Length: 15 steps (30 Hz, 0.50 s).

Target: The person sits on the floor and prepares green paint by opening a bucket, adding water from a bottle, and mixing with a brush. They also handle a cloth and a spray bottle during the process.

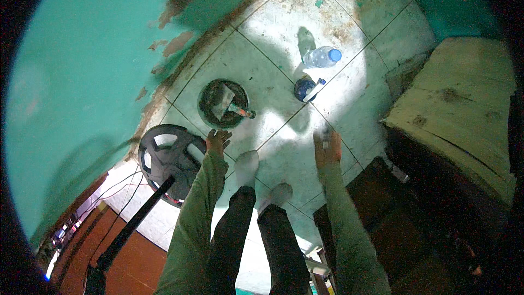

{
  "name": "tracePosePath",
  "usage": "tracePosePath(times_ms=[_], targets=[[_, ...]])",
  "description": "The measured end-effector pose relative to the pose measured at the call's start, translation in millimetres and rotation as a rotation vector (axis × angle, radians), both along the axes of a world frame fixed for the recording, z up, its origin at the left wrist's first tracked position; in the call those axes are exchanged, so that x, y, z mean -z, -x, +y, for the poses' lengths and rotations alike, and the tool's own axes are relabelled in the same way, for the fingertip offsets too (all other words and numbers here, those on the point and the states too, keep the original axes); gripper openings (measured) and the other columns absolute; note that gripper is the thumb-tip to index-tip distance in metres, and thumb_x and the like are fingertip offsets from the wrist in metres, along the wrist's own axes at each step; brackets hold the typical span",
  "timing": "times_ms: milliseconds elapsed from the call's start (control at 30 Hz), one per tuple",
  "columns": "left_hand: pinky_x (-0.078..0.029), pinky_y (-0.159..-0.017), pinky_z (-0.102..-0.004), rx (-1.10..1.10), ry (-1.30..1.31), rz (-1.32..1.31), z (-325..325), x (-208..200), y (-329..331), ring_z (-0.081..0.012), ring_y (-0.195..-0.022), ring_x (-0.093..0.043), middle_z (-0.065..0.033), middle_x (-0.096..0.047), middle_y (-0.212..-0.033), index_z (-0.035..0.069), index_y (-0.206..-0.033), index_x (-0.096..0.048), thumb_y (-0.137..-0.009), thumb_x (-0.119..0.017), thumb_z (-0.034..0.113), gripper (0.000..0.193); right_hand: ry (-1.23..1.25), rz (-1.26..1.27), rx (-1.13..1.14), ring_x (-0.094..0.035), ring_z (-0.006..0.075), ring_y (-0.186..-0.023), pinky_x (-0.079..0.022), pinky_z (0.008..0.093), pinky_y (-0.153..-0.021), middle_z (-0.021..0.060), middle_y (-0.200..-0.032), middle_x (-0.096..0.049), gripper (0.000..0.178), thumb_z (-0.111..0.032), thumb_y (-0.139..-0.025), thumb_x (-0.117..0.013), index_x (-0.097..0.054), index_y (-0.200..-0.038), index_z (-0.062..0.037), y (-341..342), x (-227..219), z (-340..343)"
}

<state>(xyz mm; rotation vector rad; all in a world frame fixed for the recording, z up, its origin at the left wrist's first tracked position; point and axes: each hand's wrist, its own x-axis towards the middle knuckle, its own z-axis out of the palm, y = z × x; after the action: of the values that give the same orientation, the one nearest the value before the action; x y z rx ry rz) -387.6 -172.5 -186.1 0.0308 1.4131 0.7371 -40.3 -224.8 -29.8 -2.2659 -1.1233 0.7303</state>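
- Left hand [218,141]: we see fingers loosely spread, nothing visible in hold; just beside the bowl's near rim, contact we can't tell.
- Right hand [327,154]: fingers reach forward, blurred; a small greyish thing shows at the fingertips, grip we can't tell.
- Dark round bowl [209,116]: on pale floor tiles [273,84], ahead of the left hand; we see a flat-bladed scraper [222,102] leaning in it, orange-and-dark handle over the rim.
- Dark blue rounded container with white strip [301,90]: ahead of the right hand, apart.
- Clear plastic bottle with blue cap [318,58]: beyond that container.
- Black round slotted base [158,172]: left of our left forearm.
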Motion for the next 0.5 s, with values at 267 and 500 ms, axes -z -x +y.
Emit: tracePosePath(times_ms=[267,500], targets=[[-0.045,-0.075,-0.0412,0.215,0.193,0.250,-12,-24,-29,-0.0284,-0.094,-0.063,-0.0117,-0.061,-0.101,0.006,-0.124,-0.045,-0.089,-0.054,0.039,0.049,0.198,0.067,0.328,-0.058,0.0232,-0.078,-0.050,0.0347,-0.073,0.0140,-0.087,-0.061,0.057,-0.026,-0.082,-0.068,-0.046,-0.125,0.0045,-26,131,122],[-0.052,-0.080,-0.0366,0.848,-0.675,0.396,-18,-49,-111,-0.0248,-0.100,-0.060,-0.0130,-0.051,-0.118,0.008,-0.126,-0.046,-0.087,-0.057,0.002,0.041,0.169,0.011,0.082,-0.062,0.0220,-0.058,-0.051,0.0348,-0.058,0.0165,-0.076,-0.063,0.037,-0.018,-0.081,-0.064,-0.051,-0.102,0.0097,-16,121,105]])
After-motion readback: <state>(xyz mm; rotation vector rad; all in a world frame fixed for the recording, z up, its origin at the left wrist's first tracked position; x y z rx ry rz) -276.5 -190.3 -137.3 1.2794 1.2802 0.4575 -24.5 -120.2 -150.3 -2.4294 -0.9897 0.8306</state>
